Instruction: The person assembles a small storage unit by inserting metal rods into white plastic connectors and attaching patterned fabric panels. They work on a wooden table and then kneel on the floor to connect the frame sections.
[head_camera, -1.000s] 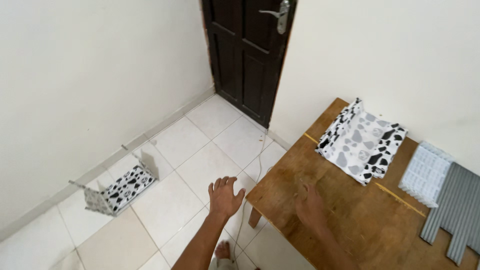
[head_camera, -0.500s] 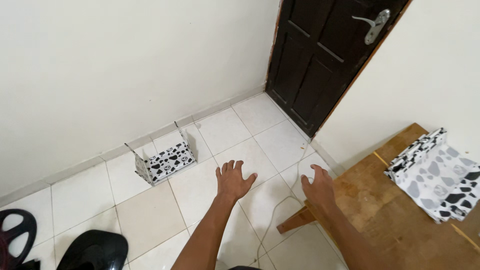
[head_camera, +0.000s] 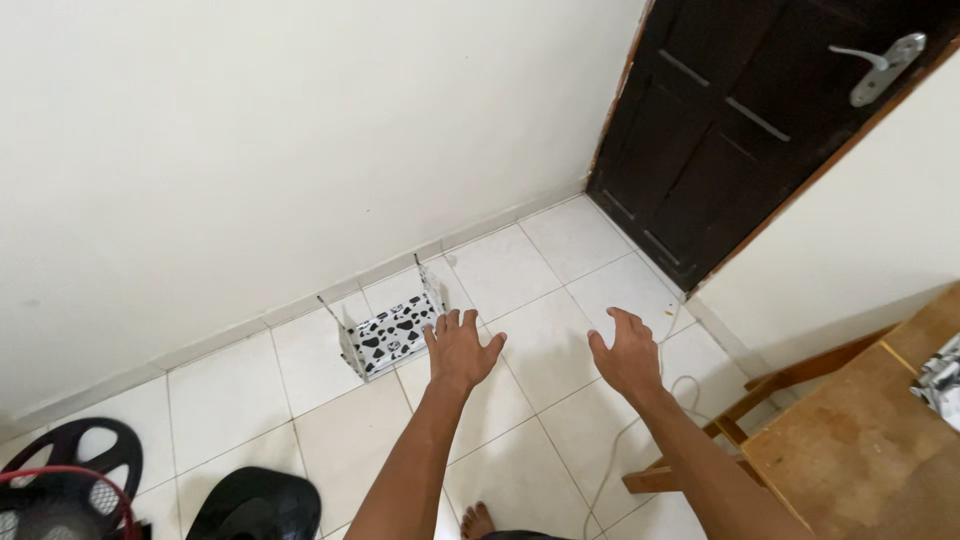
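White tiled floor (head_camera: 560, 345) fills the view, a dark door (head_camera: 745, 130) at the far right and a wooden tabletop (head_camera: 860, 455) at the near right edge. Against the wall stands a small black-and-white spotted rack (head_camera: 390, 335). Left hand (head_camera: 460, 350) reaches out just beside it, fingers spread wide, holding nothing; right hand (head_camera: 627, 355) hovers apart, equally spread and empty.

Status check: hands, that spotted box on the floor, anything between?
Left hand open, empty, stretched toward spotted box by the wall. Right hand open, empty, above the tiles. White cord trails below right hand; nothing between hands and box.
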